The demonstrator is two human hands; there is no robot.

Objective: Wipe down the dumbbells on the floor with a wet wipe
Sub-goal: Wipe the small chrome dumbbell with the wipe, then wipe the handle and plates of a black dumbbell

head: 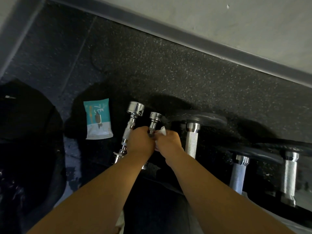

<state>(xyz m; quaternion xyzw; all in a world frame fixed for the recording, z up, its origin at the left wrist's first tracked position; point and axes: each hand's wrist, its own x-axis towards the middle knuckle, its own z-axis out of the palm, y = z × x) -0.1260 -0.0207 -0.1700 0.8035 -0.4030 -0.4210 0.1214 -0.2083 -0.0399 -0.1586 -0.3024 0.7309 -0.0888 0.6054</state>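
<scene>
Two small chrome dumbbells lie side by side on the black rubber floor. My left hand (141, 141) grips the handle of the right-hand small dumbbell (155, 119), whose far head sticks out above my fingers. My right hand (168, 142) holds a white wet wipe (161, 131) bunched against the same handle. The left small dumbbell (133, 115) lies untouched just beside my left hand. Three larger dumbbells with knurled chrome handles and black plates lie to the right: one (191, 142) next to my right hand, another (238, 174) further right, the last (289, 174) near the frame edge.
A teal and white wet wipe pack (98, 119) lies flat on the floor left of the small dumbbells. A dark bag or garment (25, 132) fills the left side. A grey baseboard (185, 36) and wall run diagonally behind the dumbbells.
</scene>
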